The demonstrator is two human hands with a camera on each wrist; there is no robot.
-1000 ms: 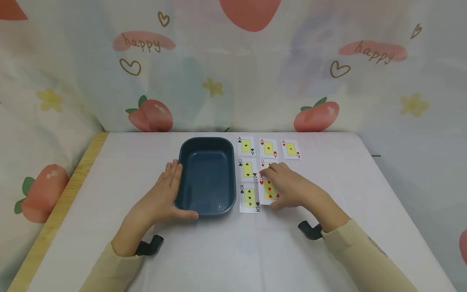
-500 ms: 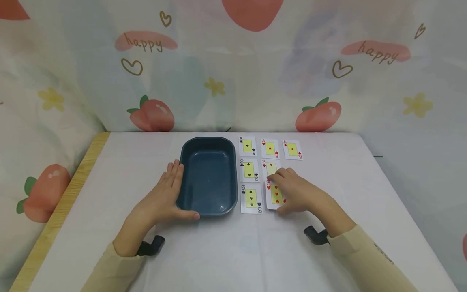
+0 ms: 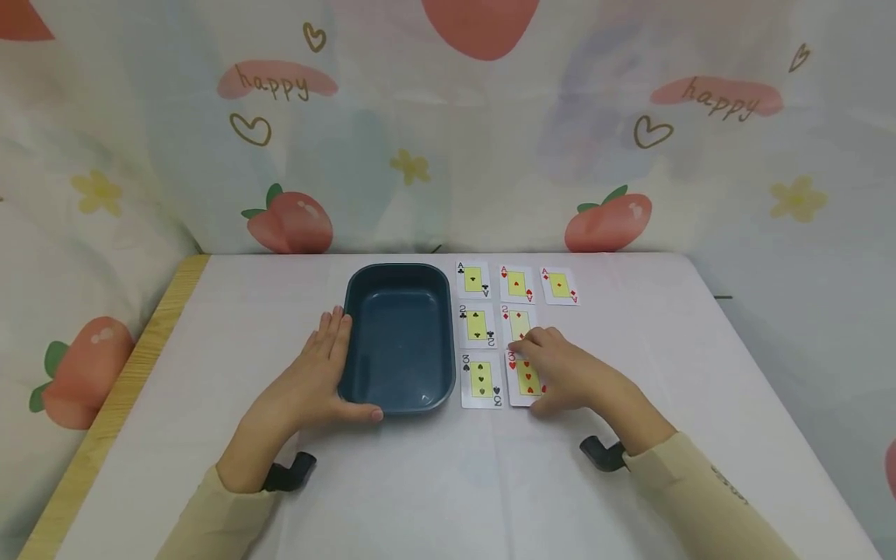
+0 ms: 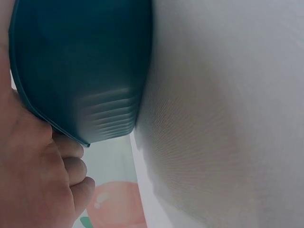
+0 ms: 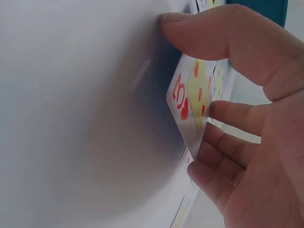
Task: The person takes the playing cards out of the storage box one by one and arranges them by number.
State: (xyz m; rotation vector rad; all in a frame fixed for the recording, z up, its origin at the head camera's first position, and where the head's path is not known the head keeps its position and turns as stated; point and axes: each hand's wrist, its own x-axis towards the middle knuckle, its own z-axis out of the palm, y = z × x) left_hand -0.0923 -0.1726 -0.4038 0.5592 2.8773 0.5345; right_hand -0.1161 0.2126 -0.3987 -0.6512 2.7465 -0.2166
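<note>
In the head view, my left hand (image 3: 311,381) rests against the left side of a dark blue rectangular plastic basin (image 3: 399,404), fingers straight and thumb along its near edge. My right hand (image 3: 574,373) holds a three of hearts playing card (image 3: 525,379) by its edges, thumb at the near edge and fingers at the far side. That card lies just below the two of diamonds (image 3: 519,319) and right of the three of spades (image 3: 481,381). The right wrist view shows the card (image 5: 192,102) tilted between thumb and fingers; part of its face is hidden.
Beyond the hands lie the ace of clubs (image 3: 473,280), ace of hearts (image 3: 516,285) and ace of diamonds (image 3: 559,286) in a row. The two of clubs (image 3: 477,325) sits beside the basin. A fruit-patterned cloth (image 3: 448,194) stands behind the white-covered table (image 3: 420,498).
My right hand has brought the three of hearts toward me and slightly right, uncovering more of the two of diamonds. The left hand and basin have not moved.
</note>
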